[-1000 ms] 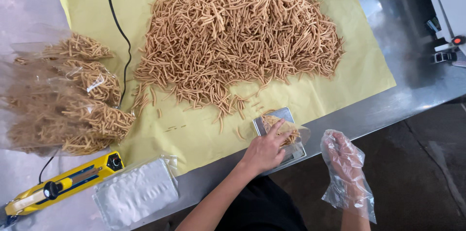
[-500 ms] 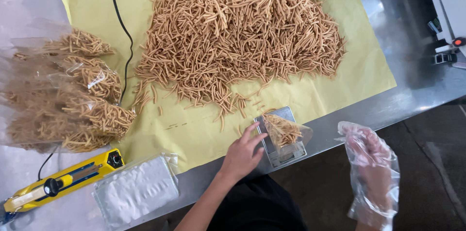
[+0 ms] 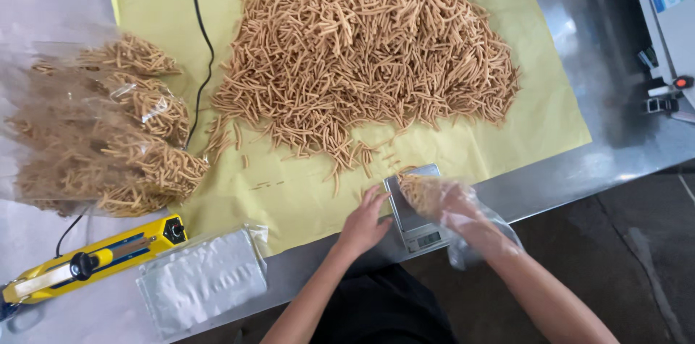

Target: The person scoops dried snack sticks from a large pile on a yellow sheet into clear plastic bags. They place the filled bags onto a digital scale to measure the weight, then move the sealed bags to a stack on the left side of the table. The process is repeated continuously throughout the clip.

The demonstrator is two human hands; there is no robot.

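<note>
Head view — clear bag blurs right hand.

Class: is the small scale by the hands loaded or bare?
Loaded: snack sticks lie on the scale, under the bag-covered right hand.

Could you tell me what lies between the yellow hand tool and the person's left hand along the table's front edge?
In the head view, a flat stack of clear plastic bags lies between the yellow hand tool and the left hand.
</note>
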